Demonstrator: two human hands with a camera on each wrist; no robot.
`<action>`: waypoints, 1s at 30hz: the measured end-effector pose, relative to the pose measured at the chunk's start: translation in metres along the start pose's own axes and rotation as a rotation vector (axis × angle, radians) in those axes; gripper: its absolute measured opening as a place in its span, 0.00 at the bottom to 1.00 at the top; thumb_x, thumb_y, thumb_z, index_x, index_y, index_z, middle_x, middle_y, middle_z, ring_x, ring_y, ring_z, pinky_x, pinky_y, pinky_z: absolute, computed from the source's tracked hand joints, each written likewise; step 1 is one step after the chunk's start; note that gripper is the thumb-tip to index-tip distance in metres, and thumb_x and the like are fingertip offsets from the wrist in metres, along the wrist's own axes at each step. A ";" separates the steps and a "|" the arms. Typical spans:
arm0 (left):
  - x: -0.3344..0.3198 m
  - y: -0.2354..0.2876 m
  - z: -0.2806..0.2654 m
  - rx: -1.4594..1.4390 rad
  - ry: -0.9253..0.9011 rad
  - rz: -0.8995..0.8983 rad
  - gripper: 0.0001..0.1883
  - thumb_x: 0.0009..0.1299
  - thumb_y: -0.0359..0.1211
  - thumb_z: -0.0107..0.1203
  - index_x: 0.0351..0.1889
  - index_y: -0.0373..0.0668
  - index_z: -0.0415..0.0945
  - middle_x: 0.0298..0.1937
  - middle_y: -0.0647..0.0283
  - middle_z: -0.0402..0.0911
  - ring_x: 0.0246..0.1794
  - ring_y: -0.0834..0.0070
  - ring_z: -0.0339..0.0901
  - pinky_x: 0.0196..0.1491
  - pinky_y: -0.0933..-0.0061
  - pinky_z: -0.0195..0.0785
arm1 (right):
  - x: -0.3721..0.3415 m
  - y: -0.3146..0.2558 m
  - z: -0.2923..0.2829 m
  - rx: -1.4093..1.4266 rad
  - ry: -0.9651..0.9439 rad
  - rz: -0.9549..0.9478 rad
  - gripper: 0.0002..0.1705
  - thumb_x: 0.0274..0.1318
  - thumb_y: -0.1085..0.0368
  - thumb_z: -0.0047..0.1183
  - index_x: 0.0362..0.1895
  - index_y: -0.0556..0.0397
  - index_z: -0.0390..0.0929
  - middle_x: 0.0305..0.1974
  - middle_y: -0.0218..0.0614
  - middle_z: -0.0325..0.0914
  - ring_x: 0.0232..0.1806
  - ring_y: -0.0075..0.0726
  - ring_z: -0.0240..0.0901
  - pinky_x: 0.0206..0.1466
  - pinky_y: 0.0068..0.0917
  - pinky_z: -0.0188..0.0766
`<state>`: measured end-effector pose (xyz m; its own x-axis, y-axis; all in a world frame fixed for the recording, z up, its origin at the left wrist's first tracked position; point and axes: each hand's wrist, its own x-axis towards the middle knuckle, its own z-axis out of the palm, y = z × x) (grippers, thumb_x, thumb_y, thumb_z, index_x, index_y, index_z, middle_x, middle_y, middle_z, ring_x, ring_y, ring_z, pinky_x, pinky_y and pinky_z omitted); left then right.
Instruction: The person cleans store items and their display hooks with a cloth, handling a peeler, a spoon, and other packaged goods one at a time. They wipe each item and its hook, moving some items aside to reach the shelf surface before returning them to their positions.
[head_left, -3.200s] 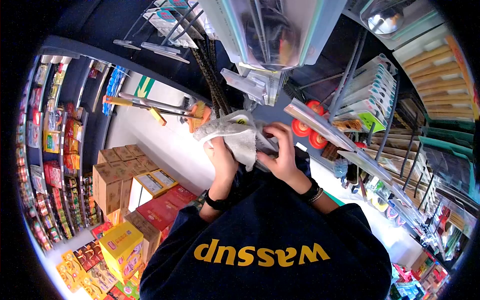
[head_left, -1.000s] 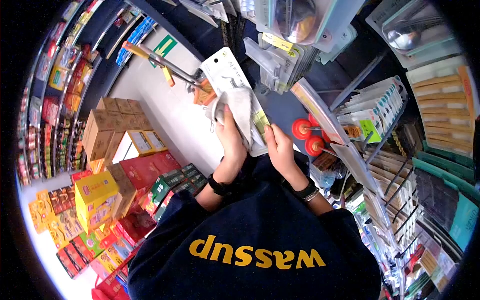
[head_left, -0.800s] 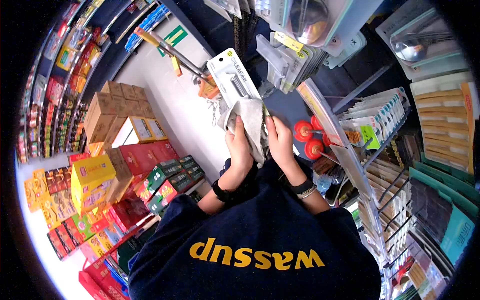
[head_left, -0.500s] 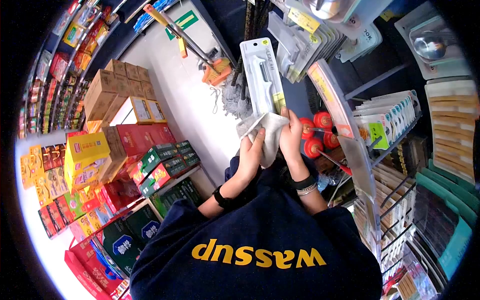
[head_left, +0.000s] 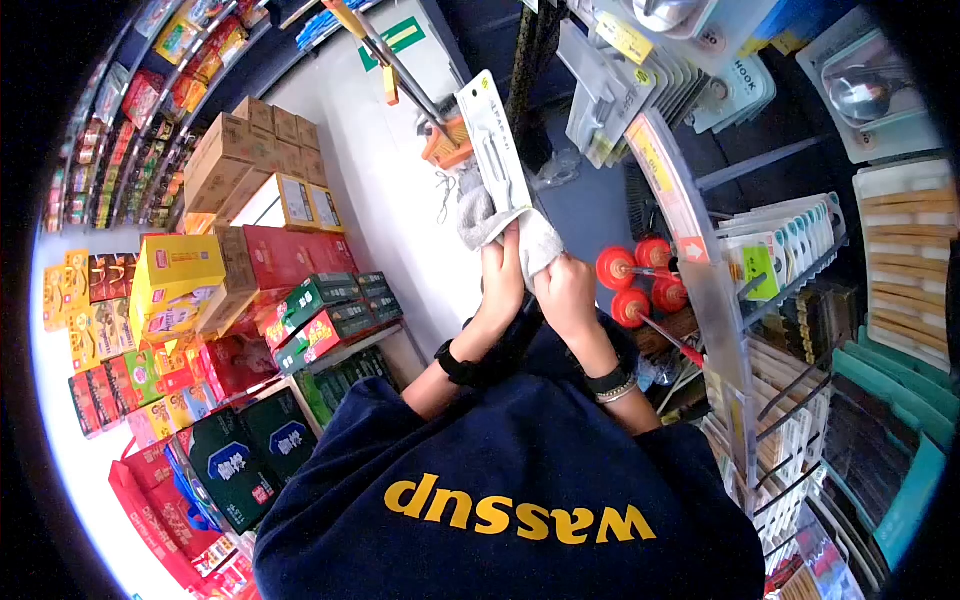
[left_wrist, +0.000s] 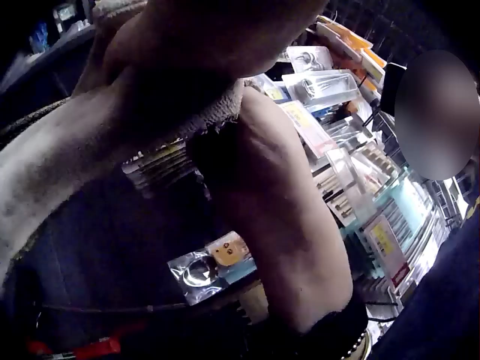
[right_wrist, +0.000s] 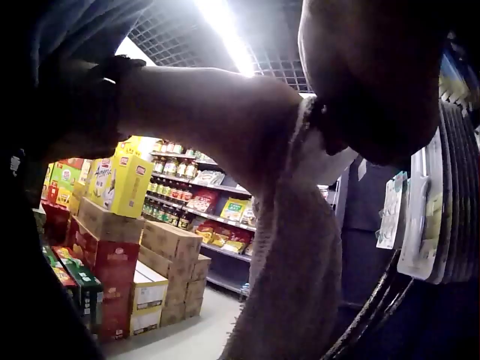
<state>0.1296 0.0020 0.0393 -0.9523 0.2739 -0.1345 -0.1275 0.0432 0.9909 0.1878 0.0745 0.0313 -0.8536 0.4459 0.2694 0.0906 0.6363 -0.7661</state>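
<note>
A grey cloth is bunched between both hands in the head view. From it rises a white carded blister pack with a slim utensil inside, tilted to the left; its lower end is hidden by cloth and hands. My left hand grips the cloth from the left, fingers at the pack's lower end. On the right, my right hand is curled on the cloth. Folds of cloth hang below the right hand in the right wrist view. The left hand is dark and close in the left wrist view.
Hanging packs crowd just right of the hands, beside a clear shelf strip and red round-ended items. Stacked cartons and coloured boxes stand left. An orange broom stands by the white floor ahead.
The pack, unseen at first behind the cloth, came into view, stood nearly upright, and now leans left with its face turned narrower. My right hand moved from the pack's edge onto the cloth.
</note>
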 end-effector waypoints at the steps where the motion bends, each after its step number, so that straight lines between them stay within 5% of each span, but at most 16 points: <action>1: 0.002 0.001 0.002 -0.003 -0.002 0.005 0.15 0.70 0.34 0.39 0.43 0.29 0.67 0.39 0.58 0.71 0.40 0.77 0.64 0.43 0.75 0.60 | 0.001 -0.004 -0.005 -0.048 -0.033 0.007 0.10 0.45 0.66 0.47 0.17 0.59 0.68 0.15 0.50 0.68 0.18 0.56 0.68 0.21 0.43 0.62; 8: 0.044 0.015 0.003 -0.023 0.198 -0.089 0.22 0.69 0.45 0.38 0.38 0.32 0.68 0.31 0.60 0.70 0.32 0.78 0.64 0.37 0.76 0.60 | 0.006 -0.021 -0.019 -0.217 -0.085 -0.154 0.10 0.51 0.63 0.48 0.22 0.52 0.67 0.10 0.39 0.66 0.12 0.42 0.67 0.15 0.34 0.61; 15: 0.108 0.007 -0.032 -0.493 0.103 -0.166 0.15 0.66 0.36 0.44 0.49 0.39 0.62 0.39 0.61 0.73 0.35 0.76 0.72 0.37 0.74 0.69 | -0.004 -0.035 -0.011 -0.110 -0.079 -0.188 0.11 0.50 0.64 0.49 0.18 0.51 0.66 0.08 0.38 0.63 0.10 0.42 0.64 0.14 0.35 0.60; 20: 0.098 0.008 -0.019 -0.171 0.251 -0.258 0.19 0.67 0.40 0.44 0.50 0.37 0.61 0.39 0.62 0.73 0.33 0.74 0.72 0.37 0.75 0.65 | 0.001 -0.035 -0.009 -0.054 -0.079 -0.045 0.11 0.53 0.63 0.46 0.20 0.52 0.67 0.08 0.41 0.64 0.11 0.45 0.66 0.15 0.37 0.60; 23: 0.077 0.001 -0.011 -0.020 0.085 -0.194 0.22 0.68 0.45 0.40 0.47 0.33 0.65 0.36 0.61 0.72 0.34 0.76 0.69 0.37 0.74 0.63 | 0.005 -0.028 -0.009 -0.043 -0.089 0.017 0.11 0.54 0.63 0.45 0.22 0.53 0.68 0.09 0.43 0.65 0.13 0.48 0.66 0.15 0.38 0.60; 25: 0.052 0.009 0.010 -0.215 0.107 -0.244 0.21 0.68 0.45 0.38 0.40 0.33 0.68 0.33 0.61 0.72 0.30 0.78 0.67 0.33 0.74 0.62 | 0.011 -0.021 -0.008 -0.047 -0.050 0.051 0.11 0.55 0.62 0.44 0.23 0.53 0.67 0.10 0.45 0.65 0.14 0.51 0.66 0.15 0.39 0.60; 27: 0.032 0.007 0.011 -0.142 -0.012 -0.372 0.25 0.68 0.49 0.36 0.48 0.35 0.64 0.44 0.58 0.70 0.44 0.74 0.67 0.47 0.73 0.60 | 0.019 -0.015 -0.012 -0.063 -0.091 0.084 0.11 0.55 0.62 0.42 0.25 0.54 0.68 0.12 0.48 0.67 0.16 0.53 0.67 0.16 0.41 0.60; 30: 0.006 -0.014 0.017 -0.093 -0.127 -0.306 0.20 0.70 0.43 0.32 0.47 0.36 0.63 0.45 0.60 0.68 0.45 0.73 0.66 0.50 0.73 0.59 | 0.029 -0.001 -0.012 -0.129 -0.036 0.103 0.09 0.51 0.63 0.44 0.26 0.55 0.69 0.14 0.49 0.68 0.17 0.54 0.68 0.18 0.44 0.61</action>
<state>0.1309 0.0194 0.0246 -0.8243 0.3799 -0.4198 -0.4326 0.0559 0.8999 0.1690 0.0940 0.0469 -0.8542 0.4913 0.1704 0.2417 0.6653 -0.7064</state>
